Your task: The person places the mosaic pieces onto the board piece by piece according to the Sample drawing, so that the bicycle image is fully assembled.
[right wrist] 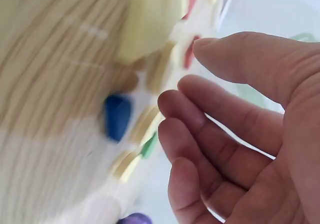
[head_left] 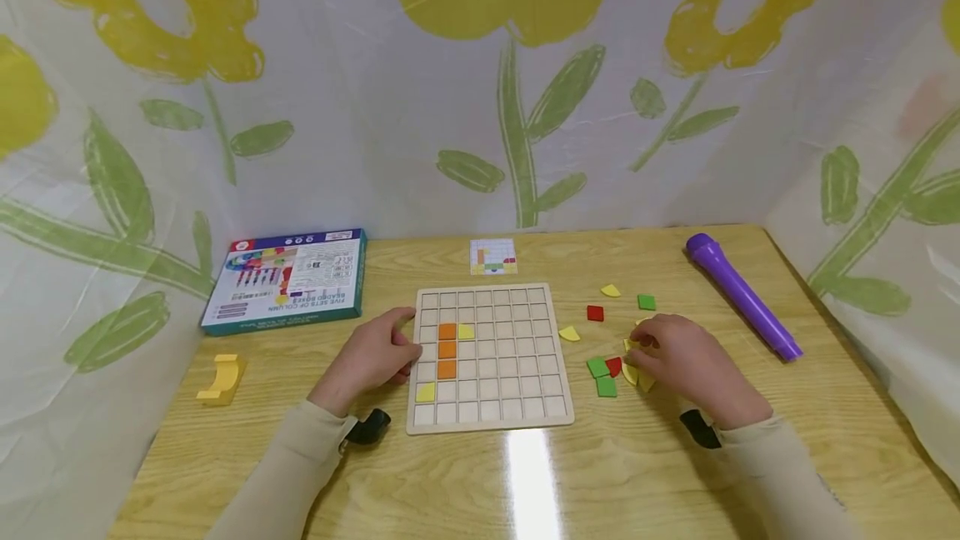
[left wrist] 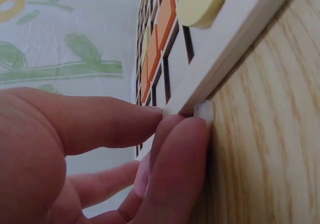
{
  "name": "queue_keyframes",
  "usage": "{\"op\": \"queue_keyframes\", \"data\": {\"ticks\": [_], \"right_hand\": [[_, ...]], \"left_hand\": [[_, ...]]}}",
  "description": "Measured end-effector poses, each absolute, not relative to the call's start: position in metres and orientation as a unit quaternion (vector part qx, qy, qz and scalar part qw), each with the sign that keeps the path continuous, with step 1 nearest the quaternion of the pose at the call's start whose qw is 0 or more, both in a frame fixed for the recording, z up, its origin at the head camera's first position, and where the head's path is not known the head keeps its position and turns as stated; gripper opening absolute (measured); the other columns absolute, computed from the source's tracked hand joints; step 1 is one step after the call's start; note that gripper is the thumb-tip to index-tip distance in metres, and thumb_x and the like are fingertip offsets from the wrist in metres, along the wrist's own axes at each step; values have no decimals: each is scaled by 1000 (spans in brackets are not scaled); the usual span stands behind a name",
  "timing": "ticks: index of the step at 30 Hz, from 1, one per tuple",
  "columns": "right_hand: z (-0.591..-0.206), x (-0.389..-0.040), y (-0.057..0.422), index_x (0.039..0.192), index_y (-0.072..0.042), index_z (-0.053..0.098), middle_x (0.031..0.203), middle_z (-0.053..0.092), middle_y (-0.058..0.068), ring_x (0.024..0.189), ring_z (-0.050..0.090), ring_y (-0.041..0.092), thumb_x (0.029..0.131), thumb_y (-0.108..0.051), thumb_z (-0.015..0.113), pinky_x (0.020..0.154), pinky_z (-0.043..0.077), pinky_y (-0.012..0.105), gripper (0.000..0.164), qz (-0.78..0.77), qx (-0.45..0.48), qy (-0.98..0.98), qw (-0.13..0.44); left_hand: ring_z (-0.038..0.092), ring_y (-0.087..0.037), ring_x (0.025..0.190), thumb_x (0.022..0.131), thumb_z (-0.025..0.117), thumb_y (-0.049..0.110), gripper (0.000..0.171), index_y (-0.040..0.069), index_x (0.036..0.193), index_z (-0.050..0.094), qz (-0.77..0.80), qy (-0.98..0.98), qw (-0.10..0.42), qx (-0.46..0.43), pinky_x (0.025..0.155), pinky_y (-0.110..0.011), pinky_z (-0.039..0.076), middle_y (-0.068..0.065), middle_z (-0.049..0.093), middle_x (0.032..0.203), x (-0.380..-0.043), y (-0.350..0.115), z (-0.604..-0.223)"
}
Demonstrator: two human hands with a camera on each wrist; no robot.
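A wooden grid board (head_left: 487,428) lies flat on the table, with three orange squares (head_left: 447,349) stacked in one column and two yellow pieces, one a quarter circle (head_left: 426,392). My left hand (head_left: 378,352) pinches the board's left edge; in the left wrist view, fingertips (left wrist: 175,134) meet at its rim. Over a loose pile of pieces right of the board, my right hand (head_left: 686,357) has its thumb apart from loosely bent fingers, nothing between them. Close by are green squares (head_left: 606,387), a red piece (head_left: 614,367) and, in the right wrist view, a blue piece (right wrist: 118,118).
A small pattern card (head_left: 493,257) lies behind the board. At the left are a boxed game (head_left: 292,282) and a yellow curved stand (head_left: 222,380). A purple microphone (head_left: 742,294) lies at the right. Loose yellow quarter circles (head_left: 569,333) and a red square (head_left: 595,313) lie between.
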State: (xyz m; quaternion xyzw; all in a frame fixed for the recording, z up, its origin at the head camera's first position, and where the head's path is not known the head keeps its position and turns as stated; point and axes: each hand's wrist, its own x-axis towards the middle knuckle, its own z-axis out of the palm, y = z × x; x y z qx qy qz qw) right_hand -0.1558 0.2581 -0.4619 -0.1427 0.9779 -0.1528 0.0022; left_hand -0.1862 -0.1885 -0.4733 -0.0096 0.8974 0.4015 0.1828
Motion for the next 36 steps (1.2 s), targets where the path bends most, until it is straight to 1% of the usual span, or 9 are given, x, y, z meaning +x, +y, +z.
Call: {"op": "queue_keyframes", "data": {"ticks": [5,10,15,20,23,27,31,36], "right_hand": [[-463,-158,265,99,-6,78,89,74,2,78,65,15,94,-24,81,79,61,46,19,-153,-132,979,0],[-464,-163,262,100,-7,79,87,73,0,76,61,14,95,-28,82,77,59,43,22,-160,-122,979,14],[-464,-168,255,104,-7,80,92,75,2,82,65,16,95,-29,83,82,60,46,24,-164,-115,979,31],[-465,-169,249,106,-7,80,98,77,5,88,69,19,93,-20,82,87,62,49,18,-164,-117,979,33],[-465,-170,248,108,-7,80,101,78,5,90,69,20,92,-17,81,88,62,49,19,-168,-115,978,38],[-466,-172,246,111,-6,80,105,78,7,94,70,23,93,-19,81,92,61,52,22,-179,-105,977,49],[-467,-174,245,113,-6,80,109,79,9,100,72,26,93,-18,80,95,61,54,23,-188,-100,976,47],[-465,-178,239,115,-6,80,110,78,8,101,70,26,92,-16,80,97,59,54,25,-201,-103,973,56]], "left_hand": [[69,-19,72,100,72,18,69,15,163,45,400,898,183,-14,65,-31,58,-10,68,101,-186,-189,-474],[69,-19,71,100,73,19,69,16,163,46,395,901,179,-12,64,-30,57,-10,69,101,-186,-188,-474],[69,-18,71,100,72,18,69,15,163,46,397,900,177,-10,64,-31,59,-10,68,101,-186,-189,-474],[69,-19,70,100,72,18,68,15,163,46,401,899,178,-11,64,-31,60,-11,67,101,-186,-188,-474],[69,-19,70,100,72,17,68,14,163,46,400,899,180,-12,64,-31,59,-11,67,101,-185,-188,-474],[68,-20,70,100,73,18,68,15,162,47,399,898,184,-21,64,-31,59,-11,66,101,-183,-186,-474],[68,-19,70,100,72,18,67,15,162,47,398,900,178,-18,64,-30,58,-11,67,101,-183,-186,-472],[68,-19,70,100,72,17,67,14,163,47,393,903,172,-15,63,-30,56,-10,68,100,-183,-186,-472]]}}
